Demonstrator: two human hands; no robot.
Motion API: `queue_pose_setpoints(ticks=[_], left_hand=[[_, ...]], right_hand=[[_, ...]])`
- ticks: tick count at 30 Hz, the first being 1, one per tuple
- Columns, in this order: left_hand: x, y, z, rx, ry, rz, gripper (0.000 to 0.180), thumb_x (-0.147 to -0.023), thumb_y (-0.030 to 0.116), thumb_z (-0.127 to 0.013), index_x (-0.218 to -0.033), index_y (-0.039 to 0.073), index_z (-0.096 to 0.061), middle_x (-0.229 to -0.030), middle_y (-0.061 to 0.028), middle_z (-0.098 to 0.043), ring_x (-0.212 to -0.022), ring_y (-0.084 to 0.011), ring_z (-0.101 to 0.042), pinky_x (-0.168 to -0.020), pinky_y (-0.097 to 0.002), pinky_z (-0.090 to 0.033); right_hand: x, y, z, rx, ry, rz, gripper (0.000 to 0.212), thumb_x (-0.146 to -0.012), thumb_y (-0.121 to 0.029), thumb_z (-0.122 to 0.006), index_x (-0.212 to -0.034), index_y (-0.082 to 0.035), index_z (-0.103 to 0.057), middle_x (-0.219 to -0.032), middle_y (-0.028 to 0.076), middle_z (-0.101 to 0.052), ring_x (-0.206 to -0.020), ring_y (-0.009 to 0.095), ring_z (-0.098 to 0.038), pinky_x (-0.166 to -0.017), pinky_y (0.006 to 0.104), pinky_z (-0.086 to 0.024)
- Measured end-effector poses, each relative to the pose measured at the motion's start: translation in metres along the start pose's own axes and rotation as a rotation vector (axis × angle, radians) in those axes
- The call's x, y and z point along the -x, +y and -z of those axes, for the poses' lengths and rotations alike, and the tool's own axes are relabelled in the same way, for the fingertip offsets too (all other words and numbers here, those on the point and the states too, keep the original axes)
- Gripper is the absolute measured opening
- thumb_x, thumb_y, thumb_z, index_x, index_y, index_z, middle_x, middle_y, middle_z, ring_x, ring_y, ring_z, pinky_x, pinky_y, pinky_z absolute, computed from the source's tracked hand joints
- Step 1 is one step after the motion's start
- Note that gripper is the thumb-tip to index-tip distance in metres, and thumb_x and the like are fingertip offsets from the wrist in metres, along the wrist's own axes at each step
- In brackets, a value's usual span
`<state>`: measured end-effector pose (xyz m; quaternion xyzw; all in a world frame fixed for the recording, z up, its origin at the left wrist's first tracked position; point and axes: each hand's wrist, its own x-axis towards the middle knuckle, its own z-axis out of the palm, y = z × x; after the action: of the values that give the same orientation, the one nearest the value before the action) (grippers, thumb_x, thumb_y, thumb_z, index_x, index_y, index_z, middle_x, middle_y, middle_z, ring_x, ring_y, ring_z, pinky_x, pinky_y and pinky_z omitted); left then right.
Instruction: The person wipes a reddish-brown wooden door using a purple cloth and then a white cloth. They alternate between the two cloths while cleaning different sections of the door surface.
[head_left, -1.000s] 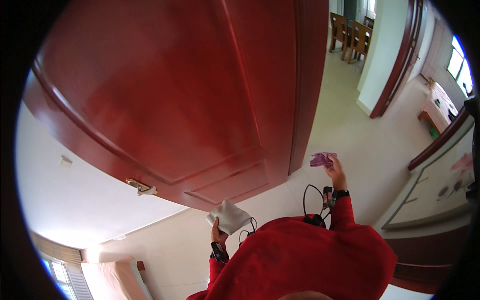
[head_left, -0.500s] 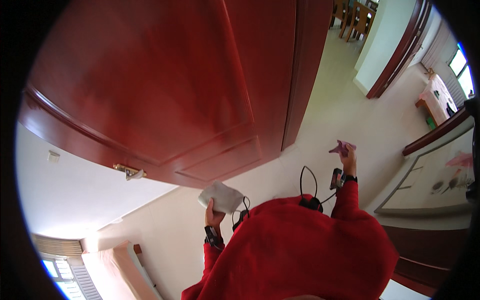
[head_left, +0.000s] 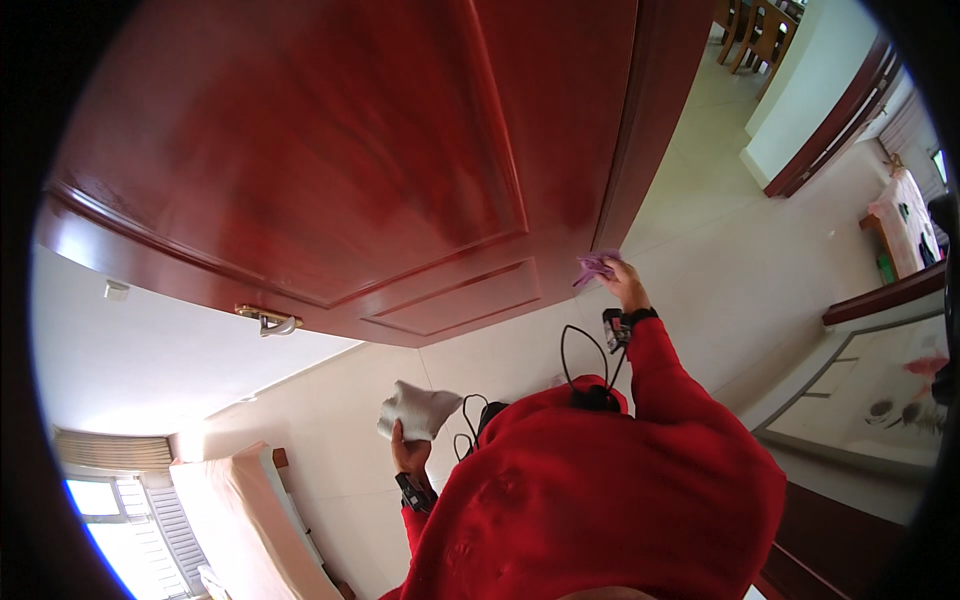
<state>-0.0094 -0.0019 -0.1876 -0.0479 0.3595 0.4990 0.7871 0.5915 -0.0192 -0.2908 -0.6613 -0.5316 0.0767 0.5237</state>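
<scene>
A folded light-grey cloth is gripped in my left hand, thumb on its near face, held low over the floor. My right hand clutches a crumpled purple cloth close to the lower right edge of a glossy red-brown door. From this view I cannot tell whether the purple cloth touches the door. The door's metal lever handle lies to the left, apart from both hands.
Pale tiles cover the floor. A bed with a pink cover stands at lower left by a window. To the right a framed picture leans or hangs. Wooden chairs show through the doorway at top right.
My right hand has swung left with the purple cloth, toward the door's edge. My left hand has dropped slightly with the grey cloth. The view has shifted a little.
</scene>
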Motion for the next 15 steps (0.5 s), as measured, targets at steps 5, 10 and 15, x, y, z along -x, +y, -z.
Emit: queue_pose_setpoints(ticks=[5,10,15], left_hand=[[0.036,0.012,0.017,0.019,0.12,-0.071,0.051,-0.086,0.023,-0.065,-0.132,0.009,-0.048,-0.131,-0.0094,-0.054,-0.12,-0.0291,-0.049,-0.105,-0.0454,-0.035],[0.03,0.011,0.035,0.075,0.149,-0.089,0.057,-0.087,0.023,-0.064,-0.137,0.009,-0.04,-0.137,-0.0099,-0.047,-0.127,-0.0307,-0.043,-0.108,-0.0508,-0.031],[0.007,0.012,0.011,-0.006,0.136,-0.016,0.055,-0.088,0.023,-0.062,-0.137,0.01,-0.041,-0.137,-0.0092,-0.047,-0.126,-0.0291,-0.043,-0.108,-0.05,-0.031]], right_hand=[[-0.054,-0.014,-0.074,0.091,0.009,0.043,0.04,-0.066,-0.017,-0.082,-0.099,-0.005,-0.063,-0.093,0.014,-0.068,-0.08,0.031,-0.067,-0.072,0.0365,-0.055],[-0.086,-0.064,-0.094,0.08,0.121,0.06,0.038,-0.064,-0.017,-0.083,-0.095,-0.005,-0.064,-0.09,0.016,-0.067,-0.079,0.034,-0.065,-0.069,0.0407,-0.054],[-0.122,-0.131,-0.056,0.071,-0.035,0.03,0.021,-0.084,-0.011,-0.067,-0.101,-0.002,-0.059,-0.101,0.013,-0.065,-0.093,0.026,-0.064,-0.08,0.037,-0.054]])
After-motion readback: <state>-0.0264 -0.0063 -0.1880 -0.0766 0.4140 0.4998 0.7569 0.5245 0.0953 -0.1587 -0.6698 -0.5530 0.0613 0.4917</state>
